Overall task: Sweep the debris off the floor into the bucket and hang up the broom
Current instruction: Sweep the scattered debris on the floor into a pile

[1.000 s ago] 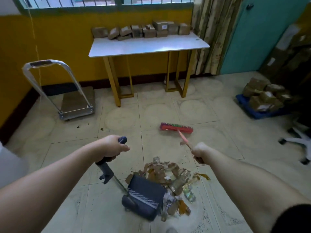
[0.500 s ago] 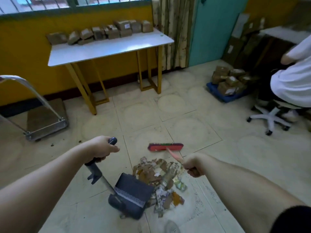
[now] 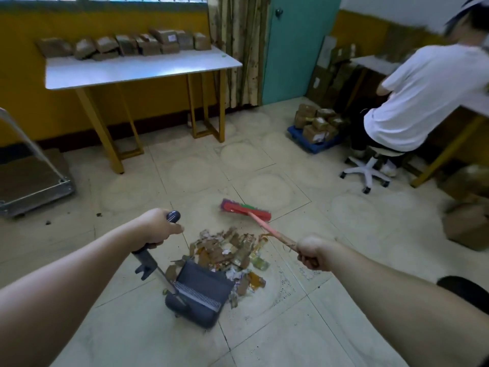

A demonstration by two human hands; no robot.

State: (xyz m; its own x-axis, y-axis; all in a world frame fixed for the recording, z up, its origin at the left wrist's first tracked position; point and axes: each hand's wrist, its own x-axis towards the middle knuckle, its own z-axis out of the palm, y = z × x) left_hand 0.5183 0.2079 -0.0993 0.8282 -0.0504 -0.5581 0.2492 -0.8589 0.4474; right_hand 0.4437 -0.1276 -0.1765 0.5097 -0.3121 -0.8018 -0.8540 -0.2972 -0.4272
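While closing all fingers tight together round the thin pink stick, grips the broom [image 3: 246,210] in the right hand [image 3: 312,251]. Slants the stick forward and to the left, with the red head down at the floor [image 3: 291,327], on the far side of the debris [image 3: 227,250] and a little apart from it. Wraps the left hand [image 3: 158,226] round the dark handle [image 3: 146,259] of the dustpan [image 3: 203,292], fingers curled and pressed together, thumb on top, round knob showing above the fist. Stands the dustpan on the tiles, its mouth against the near edge of the pile of cardboard and paper scraps. Further out: white table [image 3: 137,68] with brown parcels [image 3: 127,45] by the yellow wall, flat trolley [image 3: 31,181] at far left, blue pallet [image 3: 321,147] with more parcels near the teal door [image 3: 299,49], person in white shirt [image 3: 423,96] sitting on a stool [image 3: 370,168].
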